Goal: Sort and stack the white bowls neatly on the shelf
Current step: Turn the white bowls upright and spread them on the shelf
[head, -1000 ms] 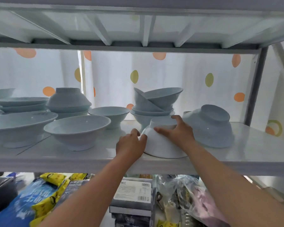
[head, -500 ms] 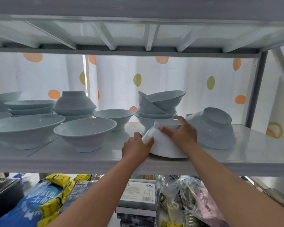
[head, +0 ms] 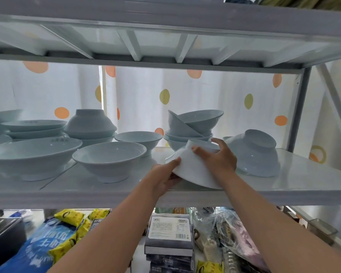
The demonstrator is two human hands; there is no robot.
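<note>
An upside-down white bowl [head: 193, 170] is tilted, its left rim raised off the white shelf [head: 303, 178]. My left hand [head: 163, 178] grips that raised rim, thumb on top and fingers underneath. My right hand [head: 217, 156] holds the bowl's foot and upper side. Behind it stands a loose pile of upright bowls [head: 193, 125], the top ones leaning. Another upside-down bowl [head: 258, 152] sits to the right.
Left of the hands stand upright bowls [head: 110, 160], a wide one [head: 32, 156], a smaller one [head: 139, 137], an inverted bowl on a stack [head: 89, 125] and plates [head: 34, 127]. A shelf frame [head: 165, 38] hangs overhead. Boxes and bags [head: 169, 235] fill the lower level.
The bowl lay flat on its rim before; now its left edge is lifted and my left hand has slid under it. The view has moved closer.
</note>
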